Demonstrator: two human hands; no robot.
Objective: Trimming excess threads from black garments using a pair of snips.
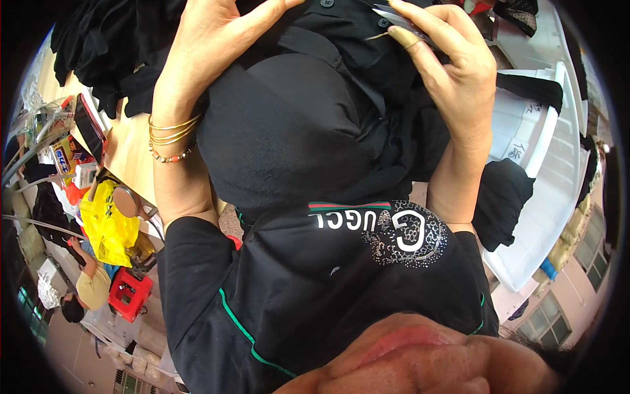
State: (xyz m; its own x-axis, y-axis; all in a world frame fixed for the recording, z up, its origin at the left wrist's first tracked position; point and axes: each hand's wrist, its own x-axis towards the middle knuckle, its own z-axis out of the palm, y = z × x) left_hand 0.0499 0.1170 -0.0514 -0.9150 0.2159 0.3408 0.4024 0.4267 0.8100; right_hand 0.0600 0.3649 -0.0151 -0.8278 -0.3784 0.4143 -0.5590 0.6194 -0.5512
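Note:
A black buttoned garment (357, 49) lies bunched across my lap and up to the top edge of the head view. One dark button (327, 3) shows near my left thumb, another (383, 22) beside my right fingertips. My left hand (226, 29) grips the cloth, its thumb stretched along it; the other fingers are cut off by the top edge. Between thumb and fingers, my right hand (453, 56) pinches small thread snips (401, 23), their pointed blades toward the buttons. A short pale thread (377, 37) sticks out by the blade. A covering wraps the right thumb's tip.
Black clothes (108, 46) are heaped on a wooden table (128, 148) at left. A white plastic bin (525, 223) with black cloth (508, 200) over its edge stands at right. Farther left are a yellow bag (108, 223), a red stool (130, 294) and another person (92, 289).

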